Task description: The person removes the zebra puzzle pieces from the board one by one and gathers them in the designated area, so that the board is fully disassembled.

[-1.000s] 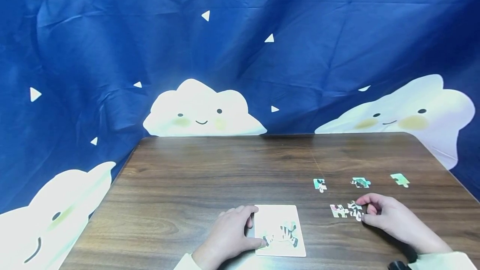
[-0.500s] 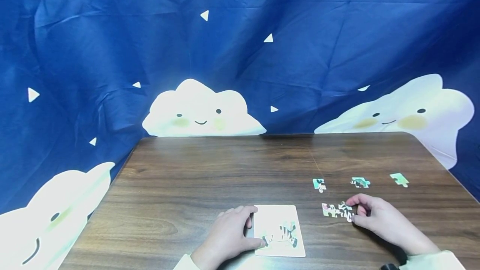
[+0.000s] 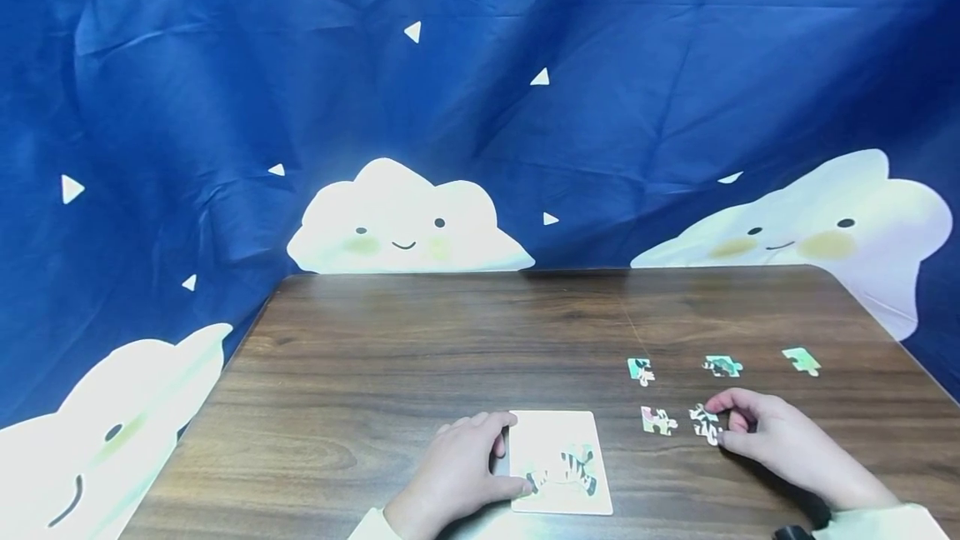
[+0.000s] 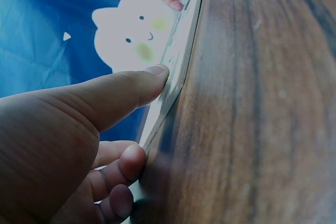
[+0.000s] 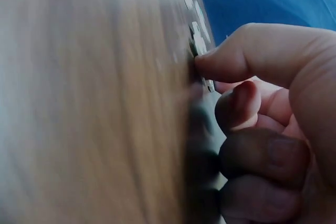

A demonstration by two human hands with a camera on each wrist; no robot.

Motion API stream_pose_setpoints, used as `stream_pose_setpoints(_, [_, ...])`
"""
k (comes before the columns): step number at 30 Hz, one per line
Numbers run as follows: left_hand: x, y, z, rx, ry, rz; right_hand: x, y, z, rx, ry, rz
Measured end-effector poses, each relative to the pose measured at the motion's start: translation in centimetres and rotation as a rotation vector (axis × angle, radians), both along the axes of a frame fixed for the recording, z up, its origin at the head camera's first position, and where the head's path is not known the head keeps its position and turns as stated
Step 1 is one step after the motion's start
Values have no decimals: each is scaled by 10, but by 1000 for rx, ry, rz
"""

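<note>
A white square board [image 3: 551,448] with rounded corners and part of a zebra picture lies near the front of the table. My left hand [image 3: 467,469] holds its left edge, the thumb on top and the fingers along the side, as the left wrist view [image 4: 68,145] also shows. To the right, my right hand [image 3: 780,440] pinches a zebra-striped jigsaw puzzle piece [image 3: 705,425] between thumb and index finger, flat at table level. Just left of it, with a gap between, lies a pink, white and green puzzle piece [image 3: 658,421].
Behind these lie three more puzzle pieces in a row: a striped one [image 3: 641,371], a teal one [image 3: 723,366] and a green one [image 3: 802,361]. The brown wooden table [image 3: 375,357] ends at a blue curtain [image 3: 480,107] with cloud faces.
My right hand slid its puzzle piece left against the pink-and-green piece, which shifted left. Since then it has drawn back right, opening a gap. My left hand keeps its place on the board.
</note>
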State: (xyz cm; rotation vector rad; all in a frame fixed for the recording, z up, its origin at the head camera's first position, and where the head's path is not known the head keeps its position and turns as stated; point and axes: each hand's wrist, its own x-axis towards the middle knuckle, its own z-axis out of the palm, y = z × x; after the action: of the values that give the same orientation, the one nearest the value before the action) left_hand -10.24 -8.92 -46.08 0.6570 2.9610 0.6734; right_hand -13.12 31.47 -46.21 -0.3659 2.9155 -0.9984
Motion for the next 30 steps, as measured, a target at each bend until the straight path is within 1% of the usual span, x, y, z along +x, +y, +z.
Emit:
stream_pose_setpoints(9, [0,1,2,13,-14,0,-2,26,1,5,-30,-73])
stream_pose_setpoints(13, [0,0,2,21,-14,-2,-2,36,0,19,-29,-95])
stream_pose_setpoints(19, [0,1,2,18,-8,0,-3,47,-4,13,-14,-104])
stream_pose_setpoints(24, [0,0,2,21,-11,1,-5,44,-2,20,22,-109])
stream_pose_setpoints(30, [0,1,2,17,7,-1,-4,36,2,-12,114,-151])
